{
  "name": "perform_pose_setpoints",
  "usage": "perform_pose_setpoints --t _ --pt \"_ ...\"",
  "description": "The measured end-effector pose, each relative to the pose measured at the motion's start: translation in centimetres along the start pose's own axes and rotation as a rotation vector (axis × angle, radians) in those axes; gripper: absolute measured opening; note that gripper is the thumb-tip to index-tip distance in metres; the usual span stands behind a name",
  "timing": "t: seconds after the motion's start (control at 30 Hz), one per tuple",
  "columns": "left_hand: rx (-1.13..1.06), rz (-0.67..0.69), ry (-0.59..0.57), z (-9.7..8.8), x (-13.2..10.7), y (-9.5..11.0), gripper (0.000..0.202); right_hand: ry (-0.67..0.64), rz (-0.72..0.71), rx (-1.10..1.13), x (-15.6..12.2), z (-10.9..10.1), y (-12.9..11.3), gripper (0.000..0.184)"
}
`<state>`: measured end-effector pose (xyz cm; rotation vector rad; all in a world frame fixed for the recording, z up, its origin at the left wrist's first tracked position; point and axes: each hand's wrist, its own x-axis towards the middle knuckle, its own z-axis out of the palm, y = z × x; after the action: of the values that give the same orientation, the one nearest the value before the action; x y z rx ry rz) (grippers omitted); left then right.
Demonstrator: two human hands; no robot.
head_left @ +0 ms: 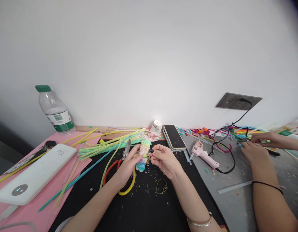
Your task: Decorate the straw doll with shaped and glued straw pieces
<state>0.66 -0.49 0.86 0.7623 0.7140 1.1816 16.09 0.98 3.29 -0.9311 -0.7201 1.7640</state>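
My left hand [126, 164] is wrapped round a small pastel figure [143, 155] made of coiled fuzzy stems in blue, green, yellow and pink. It holds the figure upright over a black mat [129, 209]. My right hand [163, 158] pinches a tiny dark bead [151, 150] against the figure's upper side. Scissors [122, 164] with red and yellow handles lie just under my left hand. A bundle of long green and yellow stems [107, 145] lies to the left of the figure.
A lit candle [157, 126], a phone [174, 137] and a pink glue gun [204, 155] with black cord lie behind. A water bottle [56, 111] and white power bank [35, 174] sit left on pink paper. Another person's hands [256, 146] work at right on a grey mat.
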Motion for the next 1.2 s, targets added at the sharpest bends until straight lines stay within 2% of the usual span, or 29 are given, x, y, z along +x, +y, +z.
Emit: perform_pose_setpoints --t 0.3,0.8,1.2 --pt "0.01 -0.008 0.007 0.14 -0.2 0.21 0.033 -0.036 0.04 -0.028 -0.25 -0.37 -0.31 0.032" --pt "0.1 -0.005 -0.089 -0.41 -0.07 -0.2 0.047 -0.079 0.06 -0.033 -0.27 -0.72 -0.41 0.035" --pt "0.127 -0.019 -0.087 -0.01 -0.25 0.21 0.046 -0.103 0.049 -0.097 -0.23 -0.63 -0.54 0.04"
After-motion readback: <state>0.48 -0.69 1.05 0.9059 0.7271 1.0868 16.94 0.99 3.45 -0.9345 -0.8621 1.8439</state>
